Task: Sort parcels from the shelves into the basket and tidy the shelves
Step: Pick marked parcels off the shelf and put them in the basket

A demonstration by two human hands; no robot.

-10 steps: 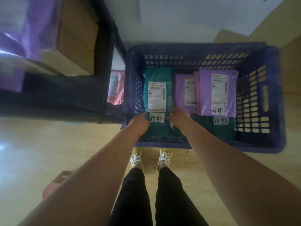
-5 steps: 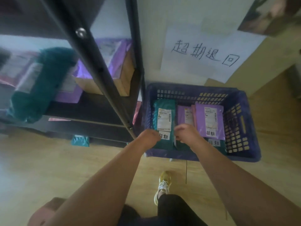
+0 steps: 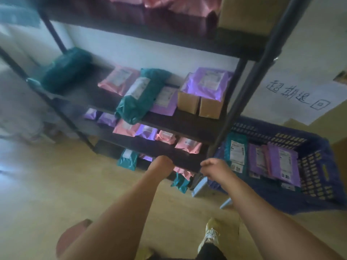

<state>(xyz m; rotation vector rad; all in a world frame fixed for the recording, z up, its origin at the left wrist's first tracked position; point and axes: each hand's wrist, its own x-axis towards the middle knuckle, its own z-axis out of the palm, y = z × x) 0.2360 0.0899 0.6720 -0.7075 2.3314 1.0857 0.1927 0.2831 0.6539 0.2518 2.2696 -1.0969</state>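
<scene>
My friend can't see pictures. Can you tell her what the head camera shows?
A person's two empty hands, the left hand and the right hand, hover before a black shelf rack holding pink, purple and teal shelf parcels and brown boxes. To the right, a blue basket on the wooden floor holds teal and purple sorted parcels.

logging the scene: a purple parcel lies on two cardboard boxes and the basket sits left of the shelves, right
No: the head view shows the basket right of the shelves, not left. The purple parcel does lie on the two cardboard boxes.
</scene>
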